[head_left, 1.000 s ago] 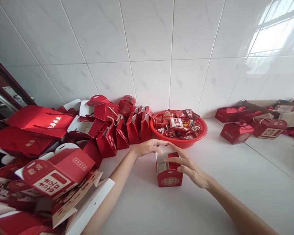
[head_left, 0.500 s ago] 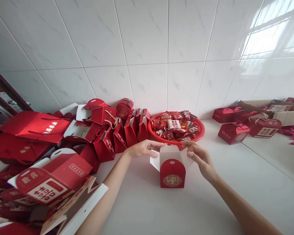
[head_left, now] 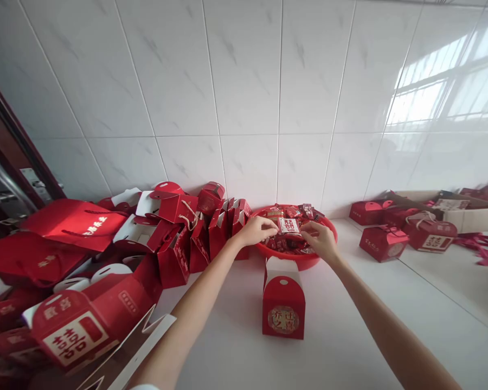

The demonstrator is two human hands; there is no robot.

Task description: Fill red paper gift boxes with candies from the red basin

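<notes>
A red paper gift box [head_left: 283, 311] with a gold round emblem stands upright on the white surface, its top open and white inside. Behind it is a red plastic basin [head_left: 309, 262] heaped with small wrapped candies. Among these lies a white square packet [head_left: 288, 226] with red double-happiness print. My left hand [head_left: 259, 230] reaches over the basin to the packet's left edge, fingers bent together. On the other side, my right hand [head_left: 319, 238] has its fingers curled down at the packet's right edge. What the fingertips pinch, if anything, is hidden.
Many red gift boxes [head_left: 81, 330] and bags [head_left: 79, 222] are piled along the left. Closed red boxes [head_left: 384, 242] stand at the right beside an open carton [head_left: 482, 214] and dark pink ribbons [head_left: 482, 246]. A tiled wall [head_left: 248, 81] rises behind.
Both hands have left the side flaps of the gift box and moved forward over the candy basin. The box stays standing on the surface. The camera view has tilted up slightly.
</notes>
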